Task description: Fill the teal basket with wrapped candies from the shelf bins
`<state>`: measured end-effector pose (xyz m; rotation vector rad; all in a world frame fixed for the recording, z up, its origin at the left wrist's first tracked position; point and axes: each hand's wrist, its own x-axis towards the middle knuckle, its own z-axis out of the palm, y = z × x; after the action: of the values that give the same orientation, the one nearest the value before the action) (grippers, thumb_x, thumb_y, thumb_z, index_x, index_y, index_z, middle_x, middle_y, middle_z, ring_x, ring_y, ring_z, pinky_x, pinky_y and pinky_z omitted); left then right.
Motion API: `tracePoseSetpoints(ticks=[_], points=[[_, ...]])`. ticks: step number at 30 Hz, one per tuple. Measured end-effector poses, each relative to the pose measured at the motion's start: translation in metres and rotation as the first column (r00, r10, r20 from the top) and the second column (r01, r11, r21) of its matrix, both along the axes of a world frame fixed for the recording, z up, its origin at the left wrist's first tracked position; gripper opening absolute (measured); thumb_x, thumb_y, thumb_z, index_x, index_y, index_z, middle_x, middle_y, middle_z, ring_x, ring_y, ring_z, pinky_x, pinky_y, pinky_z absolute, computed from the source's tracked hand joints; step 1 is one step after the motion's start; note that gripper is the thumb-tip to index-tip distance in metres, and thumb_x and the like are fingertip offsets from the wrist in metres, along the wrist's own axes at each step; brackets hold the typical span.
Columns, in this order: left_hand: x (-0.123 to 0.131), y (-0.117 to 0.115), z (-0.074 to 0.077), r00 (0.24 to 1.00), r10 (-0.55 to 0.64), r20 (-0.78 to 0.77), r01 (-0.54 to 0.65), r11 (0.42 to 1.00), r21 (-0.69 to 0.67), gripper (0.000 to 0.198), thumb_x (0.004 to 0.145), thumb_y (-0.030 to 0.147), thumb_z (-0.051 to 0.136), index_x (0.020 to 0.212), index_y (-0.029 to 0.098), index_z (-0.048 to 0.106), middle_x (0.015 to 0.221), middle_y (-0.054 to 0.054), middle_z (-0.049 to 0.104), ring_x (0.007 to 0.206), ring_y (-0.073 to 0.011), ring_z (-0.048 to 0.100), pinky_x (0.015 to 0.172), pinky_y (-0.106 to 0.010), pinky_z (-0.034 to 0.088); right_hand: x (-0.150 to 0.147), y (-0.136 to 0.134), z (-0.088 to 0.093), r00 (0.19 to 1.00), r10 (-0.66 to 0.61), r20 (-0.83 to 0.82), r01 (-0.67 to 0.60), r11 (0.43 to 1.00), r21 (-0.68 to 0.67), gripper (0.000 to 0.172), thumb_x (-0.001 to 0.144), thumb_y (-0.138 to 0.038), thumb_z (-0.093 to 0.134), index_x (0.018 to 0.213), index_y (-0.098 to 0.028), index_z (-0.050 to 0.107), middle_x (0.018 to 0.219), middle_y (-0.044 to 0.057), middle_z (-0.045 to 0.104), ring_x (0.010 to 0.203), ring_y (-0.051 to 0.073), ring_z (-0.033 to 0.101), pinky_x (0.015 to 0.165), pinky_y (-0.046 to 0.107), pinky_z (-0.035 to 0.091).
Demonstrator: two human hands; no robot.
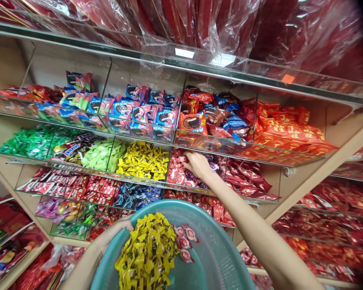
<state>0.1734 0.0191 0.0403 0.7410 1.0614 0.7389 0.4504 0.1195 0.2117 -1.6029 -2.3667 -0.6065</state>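
My left hand [116, 231] grips the rim of a teal plastic basket [218, 249] held low in front of me. Inside lies a heap of yellow wrapped candies [148, 253] and several red-and-white candies [184, 239]. My right hand [196, 164] reaches up into a shelf bin of red-and-white candies [177, 171], fingers curled down into the pile. What the fingers hold is hidden.
Clear-fronted shelf bins hold yellow candies [143, 161], green candies [30, 143], Snickers bars [71, 150], blue cookie packs [145, 112], red packets [286, 129] and dark red candies [248, 177]. Red plastic-wrapped goods [230, 24] hang above. More bins continue to the right.
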Motion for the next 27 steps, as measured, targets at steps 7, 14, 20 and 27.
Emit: tracePoseSetpoints(ticks=[7, 14, 20, 27], points=[[-0.005, -0.003, -0.007, 0.998, -0.066, -0.013, 0.066, 0.997, 0.032, 0.056, 0.056, 0.021, 0.054, 0.112, 0.021, 0.05, 0.079, -0.001, 0.067, 0.062, -0.0196, 0.063, 0.053, -0.026, 0.048, 0.002, -0.056, -0.008, 0.796, 0.324, -0.512, -0.364, 0.931, 0.022, 0.025, 0.076, -0.034, 0.056, 0.095, -0.017, 0.053, 0.089, 0.004, 0.05, 0.083, 0.015, 0.048, 0.073, 0.026, 0.038], [-0.005, -0.004, -0.008, 0.998, -0.053, -0.034, 0.053, 0.999, 0.006, 0.057, 0.057, 0.022, 0.054, 0.114, 0.021, 0.048, 0.083, -0.002, 0.067, 0.064, -0.0199, 0.063, 0.054, -0.027, 0.048, 0.012, -0.105, -0.063, 0.751, 0.114, -0.65, -0.464, 0.792, -0.397, 0.026, 0.069, -0.038, 0.062, 0.087, -0.018, 0.058, 0.085, 0.001, 0.053, 0.071, 0.011, 0.048, 0.063, 0.023, 0.036], [0.0, -0.009, 0.007, 0.998, -0.061, -0.021, 0.062, 0.998, 0.025, 0.054, 0.058, 0.021, 0.054, 0.112, 0.021, 0.049, 0.078, 0.0, 0.067, 0.058, -0.0164, 0.061, 0.051, -0.024, 0.047, 0.016, -0.096, -0.13, 0.98, -0.093, -0.174, -0.058, 0.706, -0.706, 0.028, 0.062, -0.034, 0.064, 0.083, -0.017, 0.061, 0.09, 0.005, 0.059, 0.081, 0.017, 0.055, 0.068, 0.025, 0.04], [0.001, -0.01, 0.005, 0.999, -0.033, 0.006, 0.033, 0.999, 0.012, 0.055, 0.057, 0.018, 0.053, 0.112, 0.019, 0.049, 0.075, 0.0, 0.067, 0.058, -0.0169, 0.061, 0.05, -0.023, 0.046, -0.008, -0.091, -0.143, 0.988, -0.156, -0.01, 0.1, 0.682, -0.724, 0.029, 0.064, -0.035, 0.061, 0.082, -0.012, 0.063, 0.095, 0.014, 0.061, 0.089, 0.026, 0.057, 0.072, 0.033, 0.044]])
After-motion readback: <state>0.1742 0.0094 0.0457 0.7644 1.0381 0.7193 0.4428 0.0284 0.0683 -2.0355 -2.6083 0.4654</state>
